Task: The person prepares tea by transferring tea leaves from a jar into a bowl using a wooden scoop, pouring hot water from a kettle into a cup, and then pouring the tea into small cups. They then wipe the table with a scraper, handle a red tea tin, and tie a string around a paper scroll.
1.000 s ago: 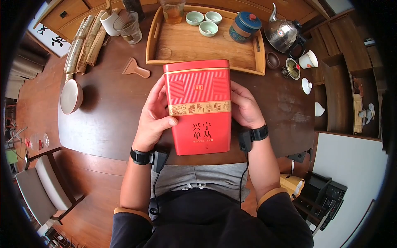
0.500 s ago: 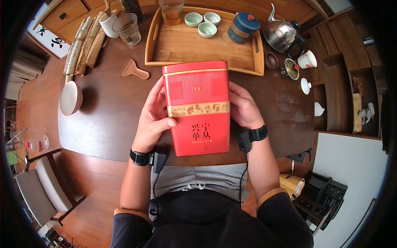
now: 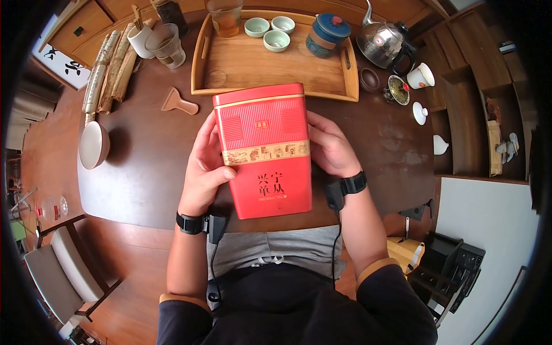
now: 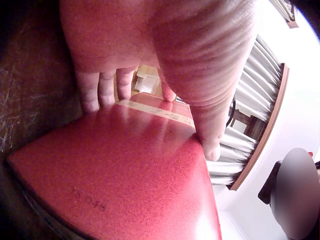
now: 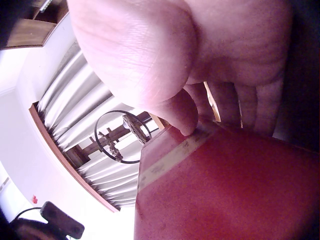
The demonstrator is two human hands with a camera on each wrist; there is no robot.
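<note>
A tall red tea tin (image 3: 270, 201) with a gold picture band and dark Chinese lettering stands between both hands, its lid on. The left hand (image 3: 204, 164) grips its left side, thumb over the front edge. In the left wrist view the fingers (image 4: 88, 92) of that hand lie along one side of the tin (image 4: 125, 170) and a printed code shows on the red surface. On the opposite side the right hand (image 3: 335, 150) holds it; in the right wrist view the thumb (image 5: 182, 117) presses near the tin's light band, with the other fingertips partly hidden behind.
Behind the tin lies a wooden tray (image 3: 241, 69) with three green cups (image 3: 276, 40) and a blue lidded jar (image 3: 326, 37). A steel kettle (image 3: 384, 43) and gaiwan (image 3: 398, 90) stand right. A bowl (image 3: 93, 145), a scraper-like tool (image 3: 179, 102) and scrolls (image 3: 109, 75) are left.
The head view has shifted a little, so the table things and the tin sit farther left. The tin leans slightly more in the picture; both hands keep the same hold.
</note>
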